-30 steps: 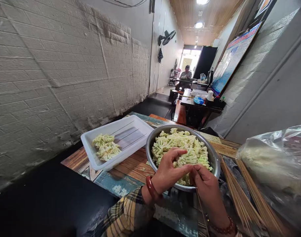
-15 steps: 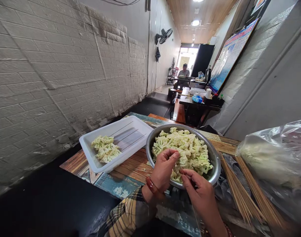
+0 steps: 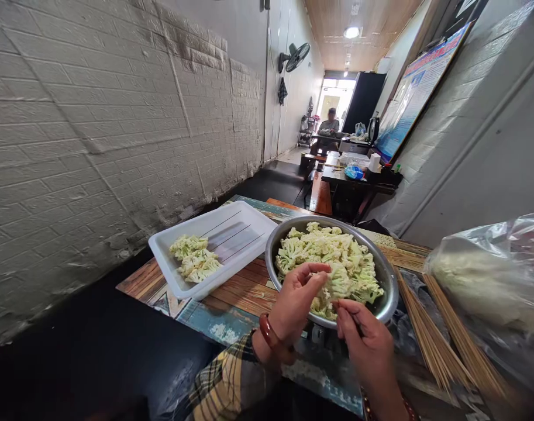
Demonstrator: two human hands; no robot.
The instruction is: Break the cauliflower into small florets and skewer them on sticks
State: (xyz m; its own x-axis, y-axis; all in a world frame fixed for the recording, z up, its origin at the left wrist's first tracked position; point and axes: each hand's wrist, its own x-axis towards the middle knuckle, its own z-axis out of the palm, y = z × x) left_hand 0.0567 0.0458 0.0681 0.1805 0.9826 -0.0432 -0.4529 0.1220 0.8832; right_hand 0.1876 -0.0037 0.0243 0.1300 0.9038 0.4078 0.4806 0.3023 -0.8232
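Note:
A metal bowl heaped with cauliflower florets stands on the wooden table in front of me. My left hand hovers over the bowl's near side, fingers curled in a pinch on a cauliflower floret. My right hand is just below the bowl's near rim, fingers pinched together on a thin bamboo skewer I can barely see. Left of the bowl, a white plastic tray holds skewered cauliflower pieces at its near end.
Bundles of bamboo skewers lie on the table to the right, beside a clear plastic bag of vegetables. A brick wall runs along the left. Far down the room another person sits at a table with more tables between.
My hands stay at the bowl's near rim. The left hand's fingers have shifted over the florets and closed on one; the right hand dropped slightly. The view swayed a little.

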